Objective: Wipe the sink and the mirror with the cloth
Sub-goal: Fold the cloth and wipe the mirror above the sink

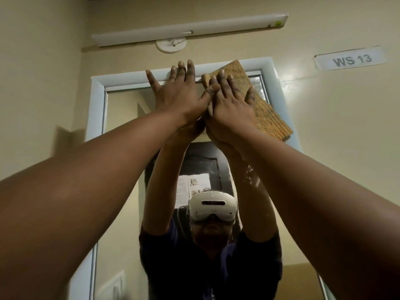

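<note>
Fingers (224,80) straight on both hands, R hand (229,109) pressing cloth (266,113) on mirror (121,109), L hand (177,94) flat beside.

cloth (262,109): tan-orange, ribbed weave | mirror frame (97,100): pale blue-white | wall (43,72): cream | sign (350,59): white, grey lettering

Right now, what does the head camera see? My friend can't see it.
Two raised hands, the right hand pressing a folded yellow-brown cloth flat against the top of a mirror, the left hand flat beside it. A headset wearer shows in the glass.
</note>
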